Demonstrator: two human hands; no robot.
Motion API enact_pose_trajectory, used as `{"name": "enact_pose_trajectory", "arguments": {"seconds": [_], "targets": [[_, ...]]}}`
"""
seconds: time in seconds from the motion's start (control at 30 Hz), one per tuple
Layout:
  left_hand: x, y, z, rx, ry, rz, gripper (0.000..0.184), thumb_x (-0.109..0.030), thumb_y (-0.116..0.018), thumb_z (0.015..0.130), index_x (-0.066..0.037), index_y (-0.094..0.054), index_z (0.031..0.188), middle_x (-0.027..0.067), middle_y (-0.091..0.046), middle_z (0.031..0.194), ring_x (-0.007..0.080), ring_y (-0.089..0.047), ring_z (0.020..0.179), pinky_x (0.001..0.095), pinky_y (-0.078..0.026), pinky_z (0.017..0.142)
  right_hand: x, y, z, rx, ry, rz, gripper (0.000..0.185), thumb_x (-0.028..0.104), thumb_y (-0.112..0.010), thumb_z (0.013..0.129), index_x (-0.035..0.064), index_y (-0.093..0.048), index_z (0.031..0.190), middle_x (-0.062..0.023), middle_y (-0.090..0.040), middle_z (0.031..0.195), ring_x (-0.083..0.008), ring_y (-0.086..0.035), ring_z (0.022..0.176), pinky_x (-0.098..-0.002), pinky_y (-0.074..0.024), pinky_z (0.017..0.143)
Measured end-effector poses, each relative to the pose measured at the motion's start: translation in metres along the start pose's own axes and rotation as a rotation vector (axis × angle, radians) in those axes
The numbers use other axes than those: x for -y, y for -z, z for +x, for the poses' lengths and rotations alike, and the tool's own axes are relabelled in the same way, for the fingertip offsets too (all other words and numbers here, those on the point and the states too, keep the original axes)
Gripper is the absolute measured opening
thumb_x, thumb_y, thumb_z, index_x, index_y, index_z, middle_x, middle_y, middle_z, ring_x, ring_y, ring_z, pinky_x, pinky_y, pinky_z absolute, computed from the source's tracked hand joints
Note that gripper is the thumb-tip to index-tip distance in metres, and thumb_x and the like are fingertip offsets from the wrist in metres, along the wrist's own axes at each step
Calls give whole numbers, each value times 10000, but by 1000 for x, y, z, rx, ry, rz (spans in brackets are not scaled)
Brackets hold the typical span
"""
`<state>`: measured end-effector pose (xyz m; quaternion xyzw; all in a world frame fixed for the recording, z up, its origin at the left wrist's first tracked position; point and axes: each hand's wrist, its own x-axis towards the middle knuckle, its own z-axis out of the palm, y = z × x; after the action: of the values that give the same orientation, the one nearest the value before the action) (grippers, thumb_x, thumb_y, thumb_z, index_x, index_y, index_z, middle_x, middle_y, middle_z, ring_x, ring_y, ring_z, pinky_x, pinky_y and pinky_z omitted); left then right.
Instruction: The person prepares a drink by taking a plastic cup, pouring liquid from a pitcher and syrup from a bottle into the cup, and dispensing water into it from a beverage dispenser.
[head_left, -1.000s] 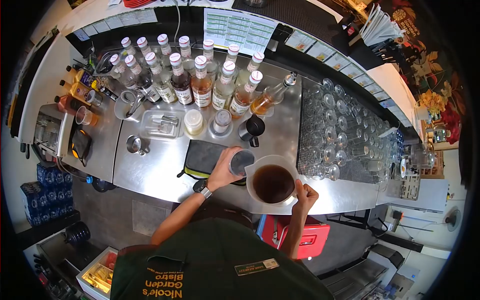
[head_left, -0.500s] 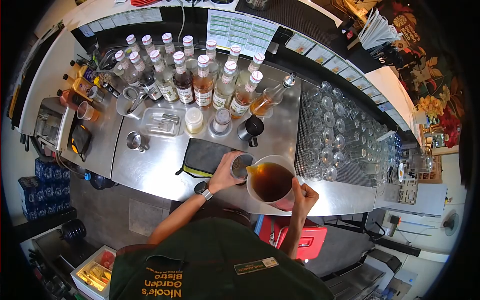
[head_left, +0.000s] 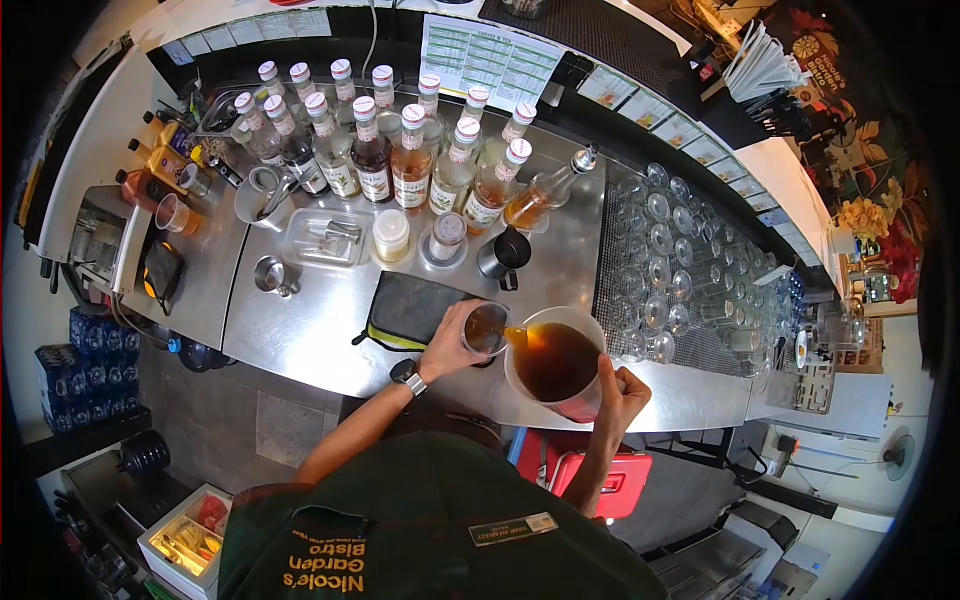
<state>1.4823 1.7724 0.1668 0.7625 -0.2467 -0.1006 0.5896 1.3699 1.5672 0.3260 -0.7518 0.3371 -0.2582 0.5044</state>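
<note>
My left hand (head_left: 448,345) is wrapped round a clear cup (head_left: 486,328) near the counter's front edge. Brown liquid shows inside the cup. Just right of it, my right hand (head_left: 617,392) grips the handle of a translucent pitcher (head_left: 510,372) of dark brown tea-like liquid (head_left: 556,362). The pitcher tilts left, and amber liquid runs over its spout at the cup's rim. Behind my left hand lies a grey pouch with a lime edge (head_left: 408,308). A dark metal jug (head_left: 504,257) stands beyond the cup.
Syrup bottles (head_left: 411,165) stand in rows at the back. Upturned glasses (head_left: 657,270) cover a black mat on the right. A clear tray (head_left: 327,240), lidded jars (head_left: 390,236) and a small metal cup (head_left: 272,276) stand left of centre. A red cooler (head_left: 622,482) is below the counter.
The pitcher has tilted further left, and its liquid has reached the spout and the cup. Brown liquid now shows in the cup. Both hands keep their grips.
</note>
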Motion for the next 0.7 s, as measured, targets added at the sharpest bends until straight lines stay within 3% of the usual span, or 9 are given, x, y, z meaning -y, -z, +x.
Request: {"name": "enact_pose_trajectory", "arguments": {"seconds": [0.7], "targets": [[8,-2,0,5,51,-45,838,-107,-831,582,-66,-436,1320,164,-505,1235,364,-482,1170,419,-395,1024,10,1,-3,-9,16,-38,571,136,-751,832,110,-298,485,92,-261,500,-26,-186,508,-270,-96,495]]}}
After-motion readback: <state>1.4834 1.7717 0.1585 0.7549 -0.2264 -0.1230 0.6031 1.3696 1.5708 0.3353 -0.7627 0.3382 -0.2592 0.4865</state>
